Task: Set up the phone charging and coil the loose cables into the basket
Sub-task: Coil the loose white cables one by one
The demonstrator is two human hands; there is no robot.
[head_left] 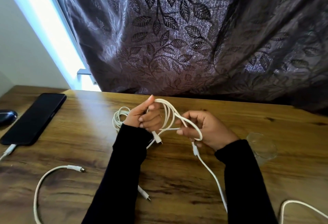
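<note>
White cable (168, 112) looped, clenched in left hand (145, 117), pinched by right hand (204, 128), one phone (33, 119).

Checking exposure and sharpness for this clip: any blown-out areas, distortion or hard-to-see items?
Head view: window strip blown out, casting glare on the table; wide-angle bends the curtain; clear glass barely visible; left hand, right hand and white cable reasonably sharp.

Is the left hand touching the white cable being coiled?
Touching. The head view shows the left hand closed around the loops of the white cable, which run over its fingers; the right hand pinches the same cable.
</note>
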